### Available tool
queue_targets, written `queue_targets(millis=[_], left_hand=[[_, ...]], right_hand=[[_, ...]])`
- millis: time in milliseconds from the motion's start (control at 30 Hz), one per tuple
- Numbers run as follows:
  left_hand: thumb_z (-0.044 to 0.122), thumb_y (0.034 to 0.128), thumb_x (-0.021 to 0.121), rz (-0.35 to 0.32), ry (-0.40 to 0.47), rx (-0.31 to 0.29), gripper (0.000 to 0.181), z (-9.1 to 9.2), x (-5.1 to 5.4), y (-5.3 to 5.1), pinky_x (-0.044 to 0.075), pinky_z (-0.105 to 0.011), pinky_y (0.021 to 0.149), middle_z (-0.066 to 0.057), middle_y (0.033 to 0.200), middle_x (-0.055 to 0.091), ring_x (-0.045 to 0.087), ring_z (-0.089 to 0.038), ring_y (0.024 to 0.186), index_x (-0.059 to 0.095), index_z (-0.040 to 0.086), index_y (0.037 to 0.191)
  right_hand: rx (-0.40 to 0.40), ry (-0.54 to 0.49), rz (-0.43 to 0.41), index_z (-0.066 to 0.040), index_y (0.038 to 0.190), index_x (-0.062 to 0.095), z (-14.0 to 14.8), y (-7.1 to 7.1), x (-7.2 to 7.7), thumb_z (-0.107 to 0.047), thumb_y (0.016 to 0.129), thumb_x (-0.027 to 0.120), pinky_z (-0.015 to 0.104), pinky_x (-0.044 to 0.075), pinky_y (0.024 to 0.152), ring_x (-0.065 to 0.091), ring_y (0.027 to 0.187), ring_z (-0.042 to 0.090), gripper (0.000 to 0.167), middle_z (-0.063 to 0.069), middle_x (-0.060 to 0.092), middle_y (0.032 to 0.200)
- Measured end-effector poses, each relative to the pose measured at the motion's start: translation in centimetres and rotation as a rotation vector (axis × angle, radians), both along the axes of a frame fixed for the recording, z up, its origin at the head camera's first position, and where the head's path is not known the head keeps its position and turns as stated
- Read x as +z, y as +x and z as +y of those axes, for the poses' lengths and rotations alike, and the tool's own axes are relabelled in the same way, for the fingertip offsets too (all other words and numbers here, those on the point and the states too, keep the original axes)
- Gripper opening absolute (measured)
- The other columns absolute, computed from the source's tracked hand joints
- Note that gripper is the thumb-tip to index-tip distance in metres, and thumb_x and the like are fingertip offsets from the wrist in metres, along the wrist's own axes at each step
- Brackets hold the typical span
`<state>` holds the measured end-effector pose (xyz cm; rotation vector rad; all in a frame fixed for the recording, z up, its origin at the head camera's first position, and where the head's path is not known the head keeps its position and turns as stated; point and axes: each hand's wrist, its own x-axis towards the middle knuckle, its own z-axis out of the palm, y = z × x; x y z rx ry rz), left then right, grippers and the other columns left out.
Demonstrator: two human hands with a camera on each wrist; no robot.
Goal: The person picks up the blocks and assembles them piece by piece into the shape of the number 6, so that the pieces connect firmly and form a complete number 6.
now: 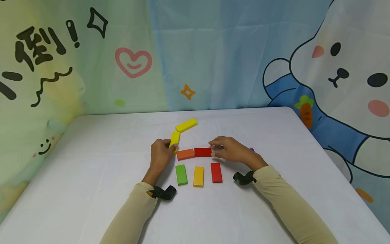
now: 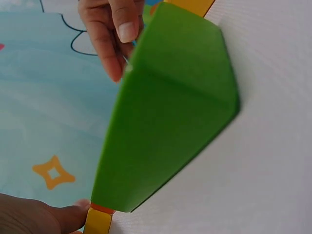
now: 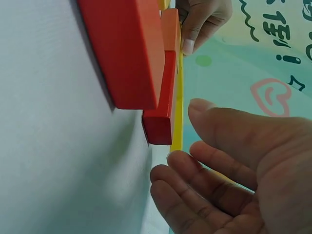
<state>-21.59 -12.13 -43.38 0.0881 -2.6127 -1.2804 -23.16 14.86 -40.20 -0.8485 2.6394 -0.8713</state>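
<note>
My left hand [image 1: 160, 155] pinches a yellow block [image 1: 175, 138] between thumb and fingers. This block slants on the white table, its near end by an orange block [image 1: 185, 154]. Another yellow block [image 1: 186, 125] lies at its far end. End to end with the orange block is a red block [image 1: 202, 152]. My right hand [image 1: 234, 149] hovers at that red block's right end; in the right wrist view its fingers [image 3: 200, 195] are loosely bent, apart from the block, and hold nothing. The left wrist view shows a green block [image 2: 165, 112] up close.
Nearer me lie a green block [image 1: 181, 175], an orange-yellow block [image 1: 198, 176] and a second red block [image 1: 216, 173], side by side with gaps. A bit of something purple [image 1: 251, 149] shows behind my right hand. A printed curtain [image 1: 213, 54] hangs behind the table [image 1: 91, 183].
</note>
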Motion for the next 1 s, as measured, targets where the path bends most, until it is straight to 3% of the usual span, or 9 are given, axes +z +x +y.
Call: queue_targets(millis=[333,1000], left_hand=[[0.01,0.0878,0.073,0.012,-0.007,-0.001,0.036,0.1,0.0,0.2,0.049,-0.037,0.078,-0.02,0.101,0.066,0.057,-0.027,0.09,0.065,-0.011,0.116],[0.009,0.0874,0.073,0.021,-0.013,-0.01,0.033,0.1,0.0,0.3,0.048,-0.036,0.078,-0.019,0.101,0.067,0.057,-0.027,0.089,0.067,-0.009,0.115]], right_hand=[[-0.054,-0.016,0.002,-0.001,0.136,0.055,0.7,0.7,0.3,-0.014,0.091,0.07,0.039,0.047,0.094,0.057,0.11,0.024,0.049,0.011,0.06,0.125],[-0.039,-0.034,0.142,0.002,0.129,0.06,4.5,2.6,0.3,-0.012,0.09,0.071,0.043,0.05,0.088,0.059,0.102,0.027,0.044,0.012,0.063,0.12]])
